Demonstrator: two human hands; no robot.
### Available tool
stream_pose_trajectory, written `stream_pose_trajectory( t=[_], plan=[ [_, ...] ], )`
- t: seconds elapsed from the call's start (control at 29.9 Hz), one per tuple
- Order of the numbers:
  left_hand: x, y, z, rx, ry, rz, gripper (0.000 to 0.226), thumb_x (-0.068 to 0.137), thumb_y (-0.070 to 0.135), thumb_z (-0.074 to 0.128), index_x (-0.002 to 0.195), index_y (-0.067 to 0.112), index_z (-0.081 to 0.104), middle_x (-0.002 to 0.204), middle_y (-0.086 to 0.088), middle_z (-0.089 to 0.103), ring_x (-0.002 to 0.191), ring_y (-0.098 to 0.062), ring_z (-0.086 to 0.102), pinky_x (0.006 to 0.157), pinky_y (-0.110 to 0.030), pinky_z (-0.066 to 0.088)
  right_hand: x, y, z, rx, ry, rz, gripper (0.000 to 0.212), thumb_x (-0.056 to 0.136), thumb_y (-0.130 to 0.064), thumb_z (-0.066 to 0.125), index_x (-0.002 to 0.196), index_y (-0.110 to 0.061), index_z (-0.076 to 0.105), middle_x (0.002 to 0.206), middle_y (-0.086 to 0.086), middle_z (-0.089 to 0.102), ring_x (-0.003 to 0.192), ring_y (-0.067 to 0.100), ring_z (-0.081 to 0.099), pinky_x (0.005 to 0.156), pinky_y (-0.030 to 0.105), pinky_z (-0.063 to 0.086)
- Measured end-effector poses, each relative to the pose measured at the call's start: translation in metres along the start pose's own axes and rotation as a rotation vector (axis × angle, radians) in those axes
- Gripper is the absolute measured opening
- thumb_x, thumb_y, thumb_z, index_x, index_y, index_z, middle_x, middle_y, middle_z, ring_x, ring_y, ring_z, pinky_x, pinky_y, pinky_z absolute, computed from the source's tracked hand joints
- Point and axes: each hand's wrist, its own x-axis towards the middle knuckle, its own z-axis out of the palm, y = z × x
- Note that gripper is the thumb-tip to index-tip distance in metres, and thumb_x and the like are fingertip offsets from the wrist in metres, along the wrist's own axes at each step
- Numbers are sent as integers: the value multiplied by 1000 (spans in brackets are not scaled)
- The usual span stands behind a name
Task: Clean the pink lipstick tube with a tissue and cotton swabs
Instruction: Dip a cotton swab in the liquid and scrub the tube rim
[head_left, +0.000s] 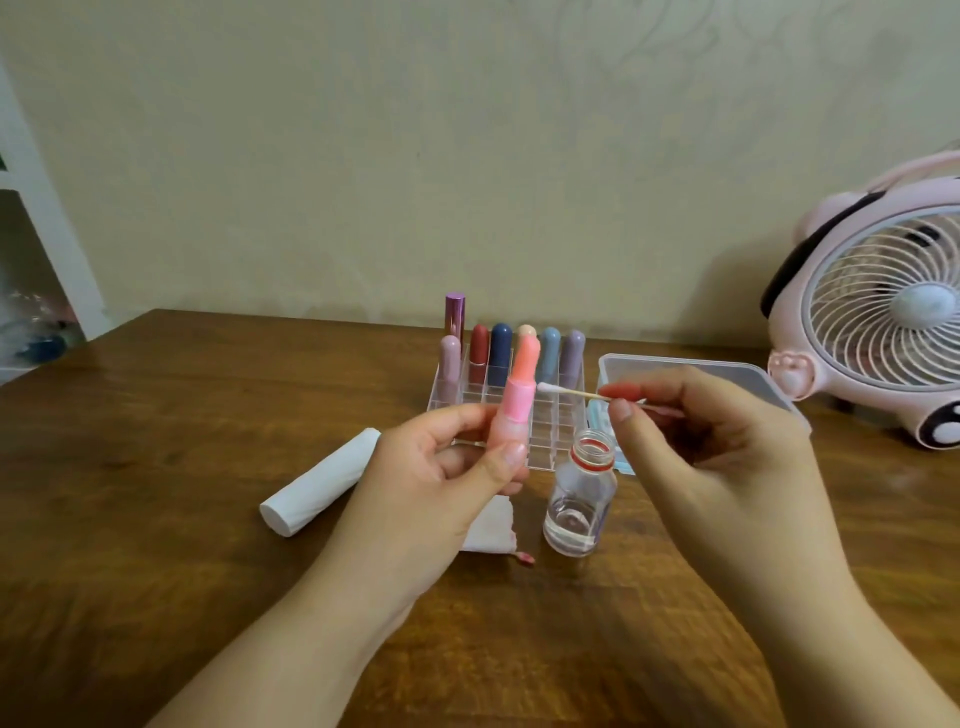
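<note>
My left hand (441, 467) holds the pink lipstick tube (514, 405) upright above the table, cap off, with the coral stick raised out of it. Between thumb and forefinger my right hand (691, 431) pinches a cotton swab (571, 391); its white tip points left and sits just right of the tube, a small gap between them. A crumpled tissue (493, 525) lies under my left hand. A used swab with a pink tip (524, 558) rests beside the tissue.
An open clear bottle (579, 499) with a little liquid stands between my hands. Behind are a clear organizer (545, 415) holding several lipsticks, a clear plastic box (691, 371), a white tissue roll (322, 480) at left and a pink fan (883, 322) at right.
</note>
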Motion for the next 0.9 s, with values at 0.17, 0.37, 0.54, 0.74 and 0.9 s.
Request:
stream_pose_trajectory(
  t=[0.17, 0.37, 0.54, 0.74, 0.9],
  plan=[
    [0, 0, 0, 5, 0, -3, 23, 78, 16, 67, 82, 37, 61, 77, 17, 75, 75, -5, 72, 72, -22, 54, 0, -3, -1, -8, 2, -7, 22, 81, -15, 62, 84, -38, 63, 93, -17, 65, 76, 4, 64, 58, 5, 47],
    [-1, 0, 0, 7, -13, 7, 19, 66, 30, 67, 83, 37, 63, 78, 14, 76, 75, -6, 72, 71, -22, 54, 0, -3, -1, -5, -3, -19, 22, 80, -16, 62, 82, -39, 63, 92, -22, 63, 73, -3, 64, 60, 5, 48],
    [-1, 1, 1, -19, -26, 5, 17, 67, 28, 66, 81, 38, 63, 76, 12, 75, 72, -5, 71, 63, -13, 53, 0, -1, -2, -14, 9, -27, 21, 83, -18, 66, 81, -39, 63, 92, -18, 65, 72, 2, 64, 60, 8, 50],
    [-2, 1, 1, -14, -23, -22, 18, 80, 20, 63, 83, 38, 62, 74, 16, 74, 71, -1, 68, 64, -15, 53, 0, 0, -2, -7, -6, -21, 19, 84, -20, 65, 82, -38, 64, 89, -16, 66, 72, 2, 65, 58, 8, 49],
    [-3, 0, 2, -14, -22, 4, 23, 76, 14, 67, 88, 35, 65, 73, 18, 74, 68, 4, 66, 62, -11, 51, -2, -1, 0, 1, -10, -21, 18, 80, -22, 61, 79, -40, 64, 85, -13, 68, 68, 11, 64, 55, 18, 52]
  ],
)
